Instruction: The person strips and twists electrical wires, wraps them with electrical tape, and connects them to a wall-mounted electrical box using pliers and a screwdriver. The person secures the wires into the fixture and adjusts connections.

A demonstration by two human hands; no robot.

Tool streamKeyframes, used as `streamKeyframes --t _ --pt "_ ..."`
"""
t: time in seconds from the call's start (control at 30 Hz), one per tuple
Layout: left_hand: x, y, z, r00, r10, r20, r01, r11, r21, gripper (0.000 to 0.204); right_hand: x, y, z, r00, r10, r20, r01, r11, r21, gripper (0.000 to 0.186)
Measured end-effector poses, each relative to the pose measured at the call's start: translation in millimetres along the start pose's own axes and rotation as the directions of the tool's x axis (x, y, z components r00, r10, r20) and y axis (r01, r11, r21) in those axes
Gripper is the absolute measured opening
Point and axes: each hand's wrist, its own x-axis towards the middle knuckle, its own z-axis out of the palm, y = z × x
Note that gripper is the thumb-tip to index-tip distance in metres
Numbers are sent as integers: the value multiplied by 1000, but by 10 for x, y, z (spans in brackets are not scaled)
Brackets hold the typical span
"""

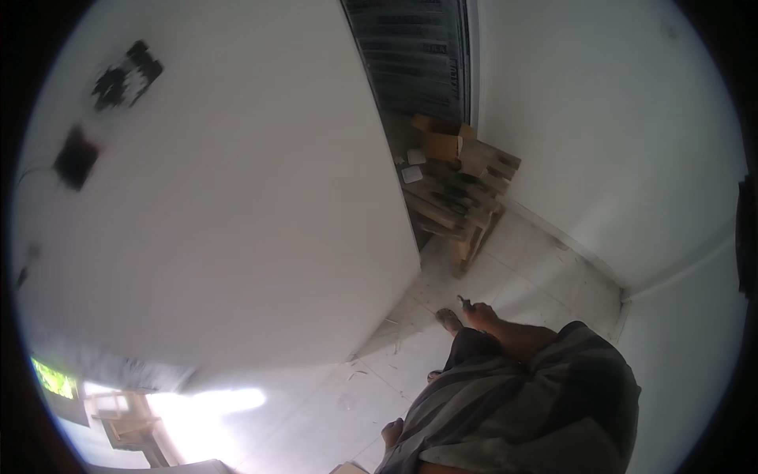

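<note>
Low at the centre right, my right hand (482,314) grips a small dark tool (466,304) with a lighter tip, held over the tiled floor (521,261) near my foot (448,321). My left hand (392,431) hangs at the lower middle beside my dark clothing (521,403), with its fingers curled; whether it holds anything is hidden. Neither hand touches the walls.
A white wall (229,182) with dark patches fills the left. Beyond its edge, wooden pallets (446,201) carry a cardboard box (438,142) before a dark panel (410,55). Another white wall (600,118) bounds the right. Bright light falls on the floor at lower left.
</note>
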Motion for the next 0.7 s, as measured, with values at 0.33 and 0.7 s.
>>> streamKeyframes --t 0.33,0.7 --pt "-585 4 -547 995 34 91 -57 961 271 52 726 -225 -1003 935 267 -233 -119 856 503 44" --pt "-229 1399 -1126 899 -347 268 265 917 297 50 3303 424 -1985 776 419 -472 -268 896 355 48"
